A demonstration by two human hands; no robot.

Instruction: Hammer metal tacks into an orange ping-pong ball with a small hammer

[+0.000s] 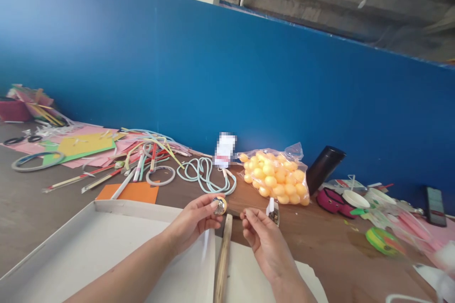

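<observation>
My left hand (195, 220) pinches a small orange ball (220, 205) with a shiny silver patch on its face. My right hand (261, 232) is closed in a pinch on a small clear packet (273, 211) with dark bits inside. The two hands are a short way apart above a wooden stick (223, 258), which lies between two white trays (117, 206). A clear bag of orange balls (275, 177) lies just beyond my right hand.
Coloured paper sheets (85, 144), straws and sticks (142, 158), a pale green cord (204, 173), an orange card (133, 192) and a tape ring (37, 161) lie on the left. A black cylinder (324, 166), cups, a green disc (384, 240) and a phone (435, 206) sit right. A blue wall stands behind.
</observation>
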